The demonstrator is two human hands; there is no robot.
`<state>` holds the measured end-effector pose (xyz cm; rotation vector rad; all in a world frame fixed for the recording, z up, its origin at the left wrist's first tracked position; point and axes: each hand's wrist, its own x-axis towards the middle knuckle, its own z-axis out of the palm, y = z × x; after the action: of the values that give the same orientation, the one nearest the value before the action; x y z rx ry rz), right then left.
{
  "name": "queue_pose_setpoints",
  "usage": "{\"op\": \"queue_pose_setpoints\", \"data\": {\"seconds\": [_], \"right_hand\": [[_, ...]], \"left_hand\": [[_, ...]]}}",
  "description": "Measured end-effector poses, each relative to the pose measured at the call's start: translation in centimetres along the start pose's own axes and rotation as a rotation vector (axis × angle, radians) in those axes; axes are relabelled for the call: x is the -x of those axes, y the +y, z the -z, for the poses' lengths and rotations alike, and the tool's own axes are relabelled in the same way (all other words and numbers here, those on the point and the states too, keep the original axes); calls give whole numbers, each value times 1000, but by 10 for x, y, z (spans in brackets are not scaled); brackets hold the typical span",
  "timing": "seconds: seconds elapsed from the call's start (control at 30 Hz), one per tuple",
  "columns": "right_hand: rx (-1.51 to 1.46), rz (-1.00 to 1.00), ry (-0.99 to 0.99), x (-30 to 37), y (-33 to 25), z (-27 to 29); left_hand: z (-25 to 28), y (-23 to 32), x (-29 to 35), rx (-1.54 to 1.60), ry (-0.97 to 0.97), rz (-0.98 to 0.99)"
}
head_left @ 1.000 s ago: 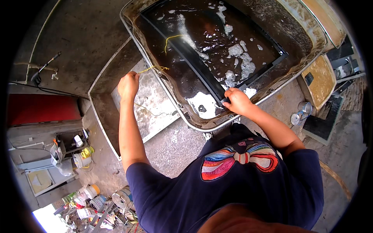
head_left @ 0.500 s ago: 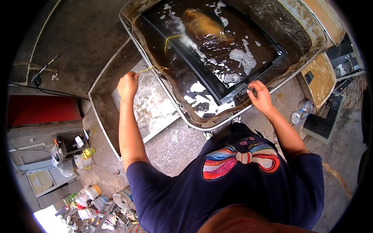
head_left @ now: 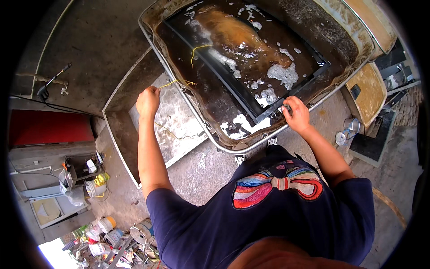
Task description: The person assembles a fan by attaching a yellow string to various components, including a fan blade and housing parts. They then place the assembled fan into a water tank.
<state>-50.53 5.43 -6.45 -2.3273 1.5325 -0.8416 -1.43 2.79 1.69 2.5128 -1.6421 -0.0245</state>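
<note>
My left hand (head_left: 148, 101) is closed on a thin yellow cord (head_left: 176, 81), left of a large metal-rimmed tub (head_left: 242, 151). The cord runs over the tub's rim and shows again across the long side of a black rectangular frame (head_left: 224, 78). A loose tail hangs below the hand. The frame lies in dark brown water with patches of white foam (head_left: 285, 75). Over the tub's near right rim, my right hand (head_left: 297, 115) has its fingers curled beside the frame's near edge. A small dark thing shows between the fingertips, and I cannot tell what it is.
A shallow tray-like bin (head_left: 127, 112) with a pale bottom stands left of the tub. A tan panel (head_left: 366, 92) and a metal can (head_left: 351, 124) are at right. At far left is a spray lance (head_left: 54, 80); buckets and scrap (head_left: 114, 237) lie lower left.
The brown swirl in the water has spread toward me and the foam has shifted. My right hand has moved slightly left and down. My left hand keeps its hold on the cord.
</note>
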Motion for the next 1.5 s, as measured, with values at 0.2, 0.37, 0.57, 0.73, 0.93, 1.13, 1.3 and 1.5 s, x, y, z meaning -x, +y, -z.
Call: {"op": "queue_pose_setpoints", "data": {"seconds": [0.2, 0.37, 0.57, 0.73, 0.93, 1.13, 1.3, 1.5], "right_hand": [[10, 19, 14, 0, 0, 0], [25, -15, -36, -2, -3, 2], [100, -113, -235, -4, 0, 0], [72, -60, -168, -4, 2, -1], [48, -41, -85, -2, 0, -2], [40, -40, -78, -2, 0, -2], [43, -37, -69, -2, 0, -2], [34, -26, -49, -3, 1, -3]], "left_hand": [[-2, -1, 0, 11, 3, 7], [-3, 1, -2, 15, -3, 2], [-2, 3, -2, 11, -2, -8], [-1, 4, -2, 10, 6, -9], [-3, 3, -3, 13, 14, -6], [-1, 9, -4, 9, 11, 5], [-3, 11, -10, 1, 37, 4], [-6, 11, -18, -9, 49, 15]]}}
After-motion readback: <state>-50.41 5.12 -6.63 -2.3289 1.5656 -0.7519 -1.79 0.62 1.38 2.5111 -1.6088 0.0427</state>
